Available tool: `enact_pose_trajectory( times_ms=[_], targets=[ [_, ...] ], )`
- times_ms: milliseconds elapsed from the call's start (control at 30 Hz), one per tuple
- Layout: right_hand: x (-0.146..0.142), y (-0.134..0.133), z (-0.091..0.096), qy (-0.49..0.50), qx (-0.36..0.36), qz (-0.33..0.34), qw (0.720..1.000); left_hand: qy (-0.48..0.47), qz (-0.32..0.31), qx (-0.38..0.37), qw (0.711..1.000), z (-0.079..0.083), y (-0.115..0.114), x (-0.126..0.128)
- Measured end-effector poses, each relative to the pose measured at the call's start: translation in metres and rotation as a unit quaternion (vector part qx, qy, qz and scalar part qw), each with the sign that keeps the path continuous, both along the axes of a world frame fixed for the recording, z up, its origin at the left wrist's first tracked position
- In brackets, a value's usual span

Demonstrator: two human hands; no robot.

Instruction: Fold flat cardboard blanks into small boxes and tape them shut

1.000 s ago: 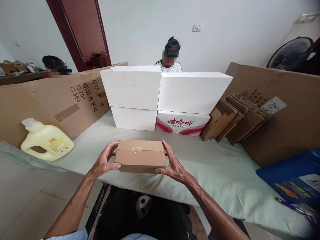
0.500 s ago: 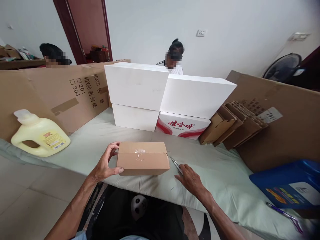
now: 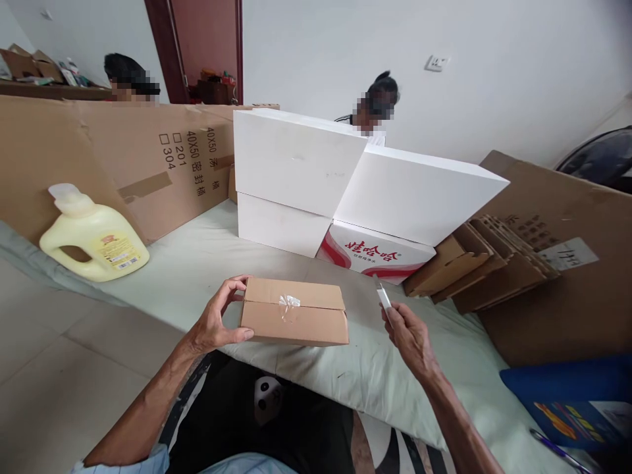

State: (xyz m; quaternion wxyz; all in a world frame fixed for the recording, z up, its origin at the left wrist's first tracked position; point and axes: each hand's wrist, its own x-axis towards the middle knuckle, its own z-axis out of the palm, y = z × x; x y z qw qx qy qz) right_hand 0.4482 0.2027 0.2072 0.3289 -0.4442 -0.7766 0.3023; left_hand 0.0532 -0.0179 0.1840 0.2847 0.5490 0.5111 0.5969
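A small brown cardboard box (image 3: pixel 293 322) lies on the pale green cloth in front of me, with a piece of clear tape across the seam on top. My left hand (image 3: pixel 217 319) grips its left end, thumb at the near side and fingers at the far corner. In my right hand (image 3: pixel 409 339) is a slim silver utility knife (image 3: pixel 383 297), its tip pointing up and away from me. The knife is held to the right of the box, apart from it.
White boxes (image 3: pixel 296 161) stand stacked behind, above a red-and-white carton (image 3: pixel 378 253). Folded cardboard (image 3: pixel 508 263) leans at right, near a blue jug (image 3: pixel 567 398) and purple-handled tool (image 3: pixel 555 449). A yellow detergent bottle (image 3: pixel 101 237) stands left. Two people sit beyond.
My right hand has drawn the utility knife away from the box's right end, to the right, and its tip now points more upward. The left hand keeps its grip. The view has shifted.
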Motion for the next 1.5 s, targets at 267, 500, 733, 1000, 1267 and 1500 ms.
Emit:
enact_pose_trajectory(
  times_ms=[267,500,733,1000,1267,1500],
  targets=[
    [-0.094,-0.063,0.123,-0.198,0.104,0.325,0.919,-0.008,-0.004,-0.003,1.0,0.006,-0.01,0.007],
    [-0.137,-0.064,0.133,-0.259,0.178,0.38,0.87,-0.01,-0.012,-0.007,1.0,0.003,-0.01,0.006],
    [-0.142,-0.062,0.14,-0.285,0.179,0.387,0.858,-0.004,-0.005,-0.013,1.0,0.004,-0.006,0.005],
    [-0.144,-0.06,0.139,-0.305,0.251,0.365,0.843,-0.012,0.004,-0.022,1.0,0.007,-0.006,0.006],
    [-0.149,-0.065,0.139,-0.314,0.274,0.376,0.828,-0.013,0.01,-0.021,1.0,0.009,-0.007,0.007],
    [-0.151,-0.069,0.139,-0.322,0.313,0.367,0.814,-0.014,0.007,-0.024,1.0,0.009,-0.007,0.007]
  ],
)
